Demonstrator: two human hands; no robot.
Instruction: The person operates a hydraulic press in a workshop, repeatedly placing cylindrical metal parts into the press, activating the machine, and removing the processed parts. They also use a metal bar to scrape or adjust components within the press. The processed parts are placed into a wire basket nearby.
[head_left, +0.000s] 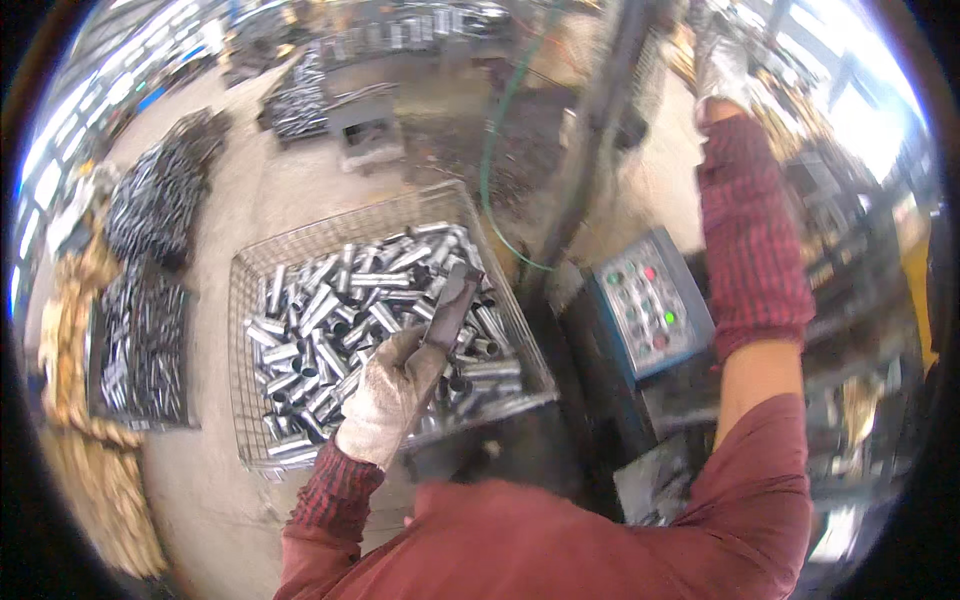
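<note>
My left hand (385,395), in a soiled whitish glove, grips a dark rectangular metal piece (455,305) that points up and slightly right. Below them is a wire-mesh basket (243,300), filled with shiny metal tubes (375,285), some with flared ends. My right arm, in a checked red sleeve cover, stretches far out to the upper right. At its end my gloved right hand (722,75) is smeared and small, beside the upper end of a dark upright post; its fingers cannot be made out.
A control box (655,300) with coloured buttons and a lit green lamp stands below my right forearm. A dark post (590,140) and a green hose (487,165) rise beyond the basket. Heaps of dark metal parts (160,190) and a full bin (145,345) lie on the left.
</note>
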